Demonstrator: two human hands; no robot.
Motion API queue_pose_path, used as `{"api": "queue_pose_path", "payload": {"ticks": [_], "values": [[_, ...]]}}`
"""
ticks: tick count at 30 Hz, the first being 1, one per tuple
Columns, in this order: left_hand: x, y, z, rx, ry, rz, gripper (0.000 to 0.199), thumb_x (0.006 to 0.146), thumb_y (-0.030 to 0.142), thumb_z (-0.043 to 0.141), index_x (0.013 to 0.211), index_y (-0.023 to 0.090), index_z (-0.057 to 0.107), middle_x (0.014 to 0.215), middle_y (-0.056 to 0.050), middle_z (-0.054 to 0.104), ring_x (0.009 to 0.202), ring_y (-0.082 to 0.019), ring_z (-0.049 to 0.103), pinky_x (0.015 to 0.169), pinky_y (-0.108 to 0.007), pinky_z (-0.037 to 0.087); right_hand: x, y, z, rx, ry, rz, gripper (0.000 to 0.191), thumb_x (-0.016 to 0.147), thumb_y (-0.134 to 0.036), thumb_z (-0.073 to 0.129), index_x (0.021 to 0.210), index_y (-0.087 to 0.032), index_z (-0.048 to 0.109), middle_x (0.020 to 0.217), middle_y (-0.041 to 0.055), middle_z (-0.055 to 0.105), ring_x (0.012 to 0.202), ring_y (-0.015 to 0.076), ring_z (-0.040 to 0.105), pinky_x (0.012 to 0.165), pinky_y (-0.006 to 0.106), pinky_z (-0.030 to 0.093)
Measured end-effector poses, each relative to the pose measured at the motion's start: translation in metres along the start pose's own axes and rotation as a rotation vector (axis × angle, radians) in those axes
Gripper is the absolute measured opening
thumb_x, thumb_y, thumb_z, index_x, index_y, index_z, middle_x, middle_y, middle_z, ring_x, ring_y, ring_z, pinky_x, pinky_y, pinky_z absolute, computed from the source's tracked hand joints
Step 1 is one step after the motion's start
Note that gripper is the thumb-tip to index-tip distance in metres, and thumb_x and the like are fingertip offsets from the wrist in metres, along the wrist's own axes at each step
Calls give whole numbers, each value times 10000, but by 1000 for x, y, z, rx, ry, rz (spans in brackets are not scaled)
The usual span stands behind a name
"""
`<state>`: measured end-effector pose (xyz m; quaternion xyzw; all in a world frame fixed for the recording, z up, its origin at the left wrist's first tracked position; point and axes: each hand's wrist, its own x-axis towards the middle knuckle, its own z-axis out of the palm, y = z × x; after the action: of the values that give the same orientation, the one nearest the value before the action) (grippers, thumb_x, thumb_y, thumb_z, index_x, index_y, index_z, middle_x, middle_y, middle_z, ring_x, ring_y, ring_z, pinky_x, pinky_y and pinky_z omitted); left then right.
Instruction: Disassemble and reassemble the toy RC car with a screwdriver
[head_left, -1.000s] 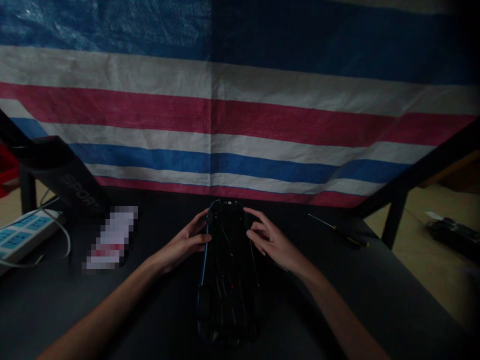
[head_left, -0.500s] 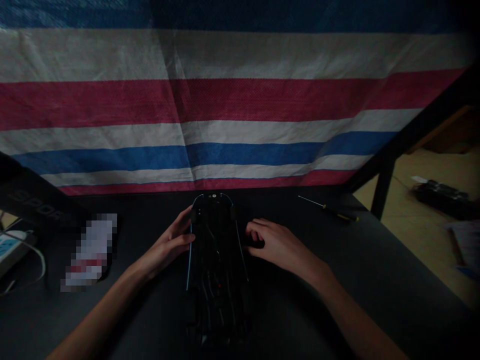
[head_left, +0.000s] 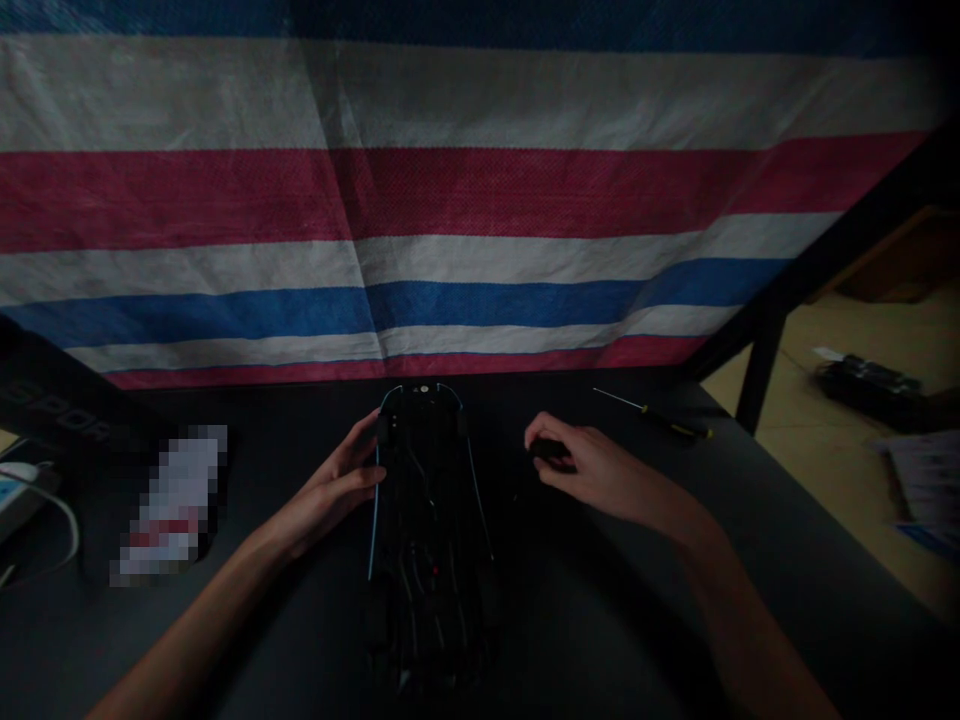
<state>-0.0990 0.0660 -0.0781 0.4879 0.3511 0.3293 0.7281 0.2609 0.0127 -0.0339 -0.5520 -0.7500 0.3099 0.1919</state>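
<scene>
A black toy car [head_left: 431, 530] lies upside down on the dark table, its underside showing and thin blue edges along its body. My left hand [head_left: 337, 490] grips the car's left side, thumb on the edge and fingers reaching beside its front. To the right of the car, apart from it, my right hand [head_left: 592, 465] is closed around a small black object [head_left: 551, 450], whose shape is mostly hidden by the fingers. Further back on the right lies a screwdriver [head_left: 671, 424] with a black and yellow handle.
A striped tarp [head_left: 480, 190] hangs behind the table [head_left: 750, 560]. At left are a blurred-out item [head_left: 176, 500], a power strip [head_left: 22, 500] with a cable, and a dark "SPOR" surface [head_left: 60, 405]. Beyond the right edge, a black object [head_left: 870, 390] lies on the floor.
My right hand has moved right, away from the car's side, and the black object between its fingers now shows. My left hand stays on the car. The view has shifted slightly.
</scene>
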Motion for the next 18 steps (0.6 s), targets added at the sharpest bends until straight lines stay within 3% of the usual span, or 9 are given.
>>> {"api": "queue_pose_path", "payload": {"ticks": [3, 5, 12, 18], "values": [[1, -2, -2, -5, -5, 0, 803, 883, 302, 723, 1587, 434, 360, 1680, -15, 379, 1520, -376, 373, 1199, -550, 390, 1, -3, 6, -56, -152, -16, 54, 921, -233, 645, 968, -242, 669, 837, -20, 685, 761, 148, 639, 710, 274, 438], [1, -2, -2, -2, 0, -1, 807, 879, 306, 728, 1585, 438, 361, 1668, -16, 399, 1523, -374, 371, 1199, -546, 395, 3, -4, 11, -84, -188, -17, 52, 924, -264, 677, 964, -244, 702, 870, -12, 710, 803, 154, 659, 735, 275, 442], [0, 0, 0, 15, 21, -13, 782, 885, 306, 727, 1569, 457, 380, 1674, -2, 393, 1520, -365, 383, 1189, -527, 417, 12, 1, 22, -137, -152, 34, 130, 919, -332, 726, 1008, -238, 733, 911, 19, 752, 822, 184, 694, 715, 290, 437], [0, 0, 0, 0, 3, -4, 771, 898, 280, 712, 1572, 450, 379, 1668, -4, 407, 1517, -352, 392, 1203, -519, 402, 14, -2, 24, -167, -129, 6, 82, 943, -305, 699, 940, -243, 752, 977, 14, 773, 809, 170, 702, 708, 285, 435]]}}
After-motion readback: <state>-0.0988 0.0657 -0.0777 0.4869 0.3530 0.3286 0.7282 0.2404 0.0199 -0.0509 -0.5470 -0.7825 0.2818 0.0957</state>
